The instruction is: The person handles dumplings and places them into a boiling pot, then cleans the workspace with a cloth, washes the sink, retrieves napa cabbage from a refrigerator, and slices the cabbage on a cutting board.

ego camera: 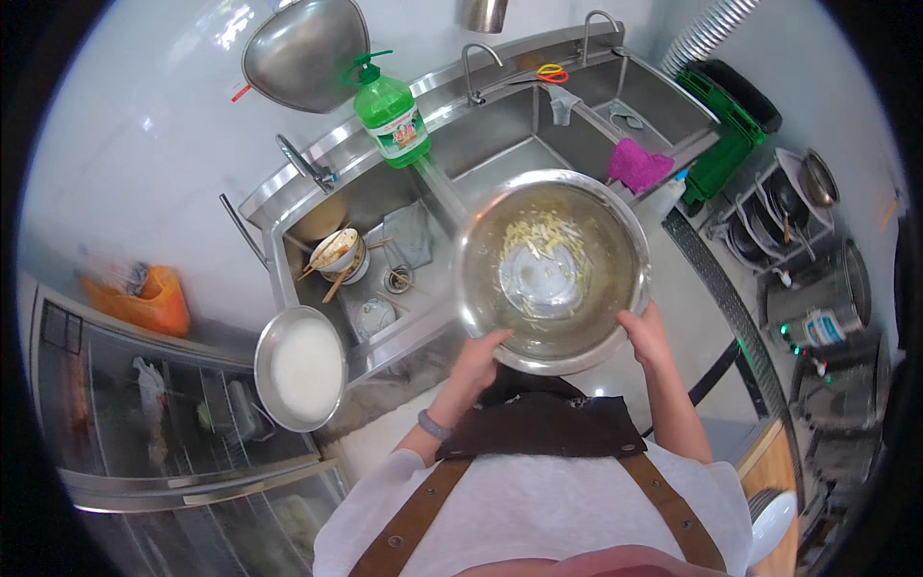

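Both my hands grip the near rim of a large stainless steel bowl (pixel 620 252), held up in front of the sinks. My left hand (pixel 484 357) has its thumb over the rim at the near left. On the near right, my right hand (pixel 642 333) clasps the rim the same way, thumb on top. Pale yellow shreds of food (pixel 544 234) lie on the far side of the bowl's bottom, and some cling around it. The fingers beneath the bowl are hidden.
The left sink basin (pixel 346 209) holds dirty bowls (pixel 335 249) and chopsticks. A steel basin of white contents (pixel 308 368) sits at its near left corner. Behind stands a green detergent bottle (pixel 393 122). A magenta cloth (pixel 639 166) drapes the sink edge; a green bin (pixel 721 159) stands beyond.
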Demonstrator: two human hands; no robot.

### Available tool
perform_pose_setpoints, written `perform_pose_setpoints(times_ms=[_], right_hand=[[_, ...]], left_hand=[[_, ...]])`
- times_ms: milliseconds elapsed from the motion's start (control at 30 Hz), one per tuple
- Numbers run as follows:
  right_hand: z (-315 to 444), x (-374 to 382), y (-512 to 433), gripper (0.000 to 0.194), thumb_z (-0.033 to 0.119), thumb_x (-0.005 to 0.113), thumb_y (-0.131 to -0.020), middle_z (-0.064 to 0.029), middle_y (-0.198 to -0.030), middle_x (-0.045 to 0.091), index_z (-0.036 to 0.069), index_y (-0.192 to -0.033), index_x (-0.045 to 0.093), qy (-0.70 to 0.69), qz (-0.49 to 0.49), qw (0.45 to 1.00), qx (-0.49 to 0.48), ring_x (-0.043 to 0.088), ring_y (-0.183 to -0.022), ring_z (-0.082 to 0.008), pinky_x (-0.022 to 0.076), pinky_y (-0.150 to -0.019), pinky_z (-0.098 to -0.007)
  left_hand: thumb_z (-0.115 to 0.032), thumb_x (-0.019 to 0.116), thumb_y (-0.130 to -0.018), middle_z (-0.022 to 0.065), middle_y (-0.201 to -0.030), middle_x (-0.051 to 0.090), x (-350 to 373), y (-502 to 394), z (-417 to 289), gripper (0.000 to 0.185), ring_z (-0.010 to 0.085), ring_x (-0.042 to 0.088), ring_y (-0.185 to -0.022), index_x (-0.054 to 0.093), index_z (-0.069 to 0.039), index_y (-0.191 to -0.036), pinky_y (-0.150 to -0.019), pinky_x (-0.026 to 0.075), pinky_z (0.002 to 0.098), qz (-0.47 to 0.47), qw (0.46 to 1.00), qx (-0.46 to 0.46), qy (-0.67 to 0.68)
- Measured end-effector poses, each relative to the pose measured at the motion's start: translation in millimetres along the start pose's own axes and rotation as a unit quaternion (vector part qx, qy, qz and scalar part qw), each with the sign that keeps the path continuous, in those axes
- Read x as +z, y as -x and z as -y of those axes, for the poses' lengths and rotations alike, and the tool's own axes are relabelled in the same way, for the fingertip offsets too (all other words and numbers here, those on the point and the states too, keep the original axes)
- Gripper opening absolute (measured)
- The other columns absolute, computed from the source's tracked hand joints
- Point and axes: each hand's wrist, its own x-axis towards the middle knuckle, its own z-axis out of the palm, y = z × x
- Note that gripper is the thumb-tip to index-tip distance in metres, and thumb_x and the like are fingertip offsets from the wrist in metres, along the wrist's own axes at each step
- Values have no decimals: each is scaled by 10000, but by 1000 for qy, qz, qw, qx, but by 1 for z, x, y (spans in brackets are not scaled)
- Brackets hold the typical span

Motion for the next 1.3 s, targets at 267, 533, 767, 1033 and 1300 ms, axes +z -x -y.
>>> perform_pose_setpoints(times_ms=[267,533,767,1033,1300], right_hand=[[-68,6,-179,642,286,648,-840,-193,-1268,511,-29,-1337,393,40,167,966,-193,498,-1167,-243,390,-982,-344],[-35,22,-451,612,258,611,-816,-234,-1303,490,-26,-1321,414,191,181,908,-326,484,-1215,-325,383,-1005,-373],[-44,161,-611,577,169,578,-773,-268,-1221,525,-29,-1292,423,286,224,912,-192,510,-1140,-392,401,-978,-410],[-100,204,-661,609,134,507,-828,-211,-1408,369,26,-1397,317,438,279,764,-383,362,-1294,-361,315,-1069,-391],[-109,153,-669,397,248,520,-871,-205,-1292,488,69,-1225,539,337,386,819,-258,495,-1164,-346,439,-946,-376]], left_hand=[[85,524,-717,149,-1031,589,36,-102,66,466,288,603,-921,483,29,-1178,-799,519,420,-214,878,-186,386],[84,481,-720,180,-1137,532,142,-262,158,611,335,581,-1019,351,2,-1311,-784,551,476,-279,846,-181,416],[60,521,-709,195,-1082,520,166,-357,179,450,365,590,-935,446,41,-1152,-740,551,541,-298,747,-307,508],[14,530,-733,173,-935,564,167,-424,188,306,315,628,-829,490,69,-1031,-706,574,475,-330,747,-317,482],[14,551,-727,149,-968,569,172,-451,197,380,311,627,-824,481,16,-1101,-677,575,470,-327,740,-341,479]])
